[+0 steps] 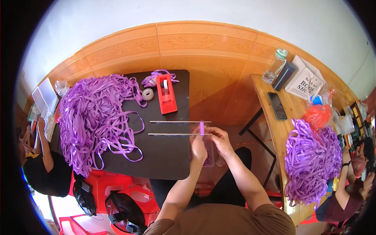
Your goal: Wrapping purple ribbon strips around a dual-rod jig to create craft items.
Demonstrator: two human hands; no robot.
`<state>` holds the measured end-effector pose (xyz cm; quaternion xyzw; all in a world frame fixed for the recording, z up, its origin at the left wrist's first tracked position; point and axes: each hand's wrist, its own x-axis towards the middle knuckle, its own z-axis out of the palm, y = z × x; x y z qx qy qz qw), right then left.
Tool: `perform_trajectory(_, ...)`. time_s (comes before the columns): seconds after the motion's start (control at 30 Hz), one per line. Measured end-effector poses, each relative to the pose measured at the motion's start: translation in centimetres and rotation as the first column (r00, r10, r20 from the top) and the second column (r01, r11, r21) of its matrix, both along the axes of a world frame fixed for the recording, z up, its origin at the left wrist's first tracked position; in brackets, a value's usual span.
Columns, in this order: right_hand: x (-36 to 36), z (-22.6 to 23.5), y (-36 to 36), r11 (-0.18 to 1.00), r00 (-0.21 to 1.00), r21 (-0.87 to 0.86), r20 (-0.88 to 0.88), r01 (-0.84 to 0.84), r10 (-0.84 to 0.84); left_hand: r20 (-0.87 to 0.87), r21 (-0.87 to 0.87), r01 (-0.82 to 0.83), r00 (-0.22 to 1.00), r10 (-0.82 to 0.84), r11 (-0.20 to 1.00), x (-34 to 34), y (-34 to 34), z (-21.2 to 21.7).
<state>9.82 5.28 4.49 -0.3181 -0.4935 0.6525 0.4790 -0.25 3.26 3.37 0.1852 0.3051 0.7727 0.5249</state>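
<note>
Head view: both hands, left hand (pixel 198 148) and right hand (pixel 220 141), pinch an upright purple ribbon strip (pixel 201 127) across two rods (pixel 179 134) overhanging the black table's (pixel 164 156) right edge.

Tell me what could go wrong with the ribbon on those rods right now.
1. The two rods stick out past the table edge, and both hands, left hand and right hand, work the ribbon loop at their free ends; pulling could tip or shift them.
2. The ribbon pile sprawls close to the rods; loose strands might snag.
</note>
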Motion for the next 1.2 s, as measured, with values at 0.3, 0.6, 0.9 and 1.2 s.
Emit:
perform_trajectory(0.3, -1.9, -0.4, -1.9, 0.972, 0.988, 0.225, 0.118, 0.071, -0.099, 0.054, -0.049, 0.033, 0.998, -0.031, 0.998, 0.2, -1.1, 0.2)
perform_trajectory(0.6, -2.5, 0.0, -3.3, 0.888, 0.905, 0.402, 0.254, 0.221, -0.340, 0.012, -0.148, 0.020, 1.000, -0.018, 0.989, 0.5, -2.1, 1.4)
perform_trajectory(0.9, -2.5, 0.0, -3.3, 0.982, 0.986, -0.161, -0.119, 0.100, -0.120, 0.045, -0.101, 0.028, 0.999, -0.023, 0.995, 1.0, -3.4, 2.6)
perform_trajectory(1.2, -2.6, 1.2, -3.7, 0.971, 0.968, -0.237, -0.241, 0.005, -0.064, 0.014, -0.167, -0.079, 0.996, 0.083, 0.983, 1.9, -5.1, 5.7)
